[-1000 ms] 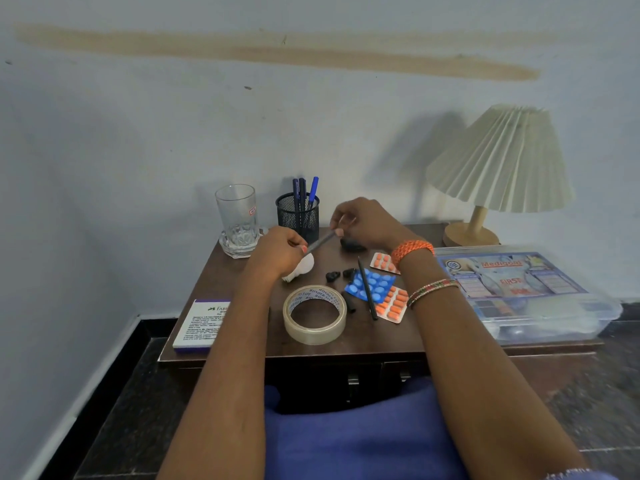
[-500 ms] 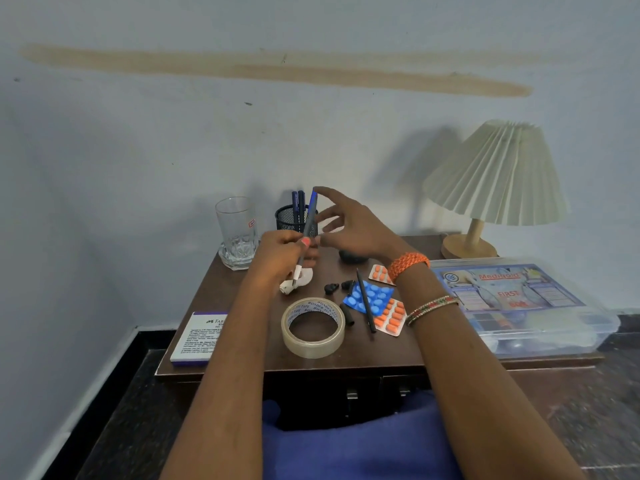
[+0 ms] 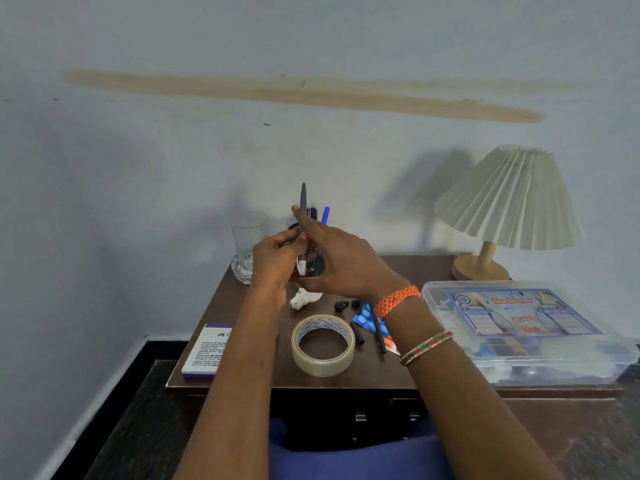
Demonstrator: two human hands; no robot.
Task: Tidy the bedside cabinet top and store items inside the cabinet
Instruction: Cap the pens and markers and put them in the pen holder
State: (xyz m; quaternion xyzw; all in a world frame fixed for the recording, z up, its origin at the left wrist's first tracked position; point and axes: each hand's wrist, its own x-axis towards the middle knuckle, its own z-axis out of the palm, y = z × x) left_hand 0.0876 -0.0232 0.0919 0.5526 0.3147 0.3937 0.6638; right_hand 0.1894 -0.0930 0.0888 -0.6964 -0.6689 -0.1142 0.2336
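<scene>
My left hand (image 3: 277, 254) pinches a grey pen (image 3: 303, 199) and holds it upright, tip up, above the black mesh pen holder (image 3: 317, 266), which is mostly hidden behind both hands. My right hand (image 3: 339, 261) is beside it with the fingers stretched out, the index finger resting along the pen. Two blue pens (image 3: 325, 214) stand in the holder. On the brown cabinet top (image 3: 242, 306) lie a tape roll (image 3: 323, 344), a black pen (image 3: 377, 332), a pen cap (image 3: 358, 334), blue blister packs (image 3: 365, 320), small black pieces (image 3: 341, 305) and a white plug-like object (image 3: 304, 297).
A glass (image 3: 249, 244) stands at the back left. A white box (image 3: 207, 355) overhangs the front left edge. A clear first-aid box (image 3: 519, 327) fills the right side, with a pleated lamp (image 3: 509, 202) behind it. Drawer handles (image 3: 360, 417) show below the front edge.
My left hand has turned the pen from slanted to upright and lifted it over the pen holder. My right hand let go of its end and opened beside it.
</scene>
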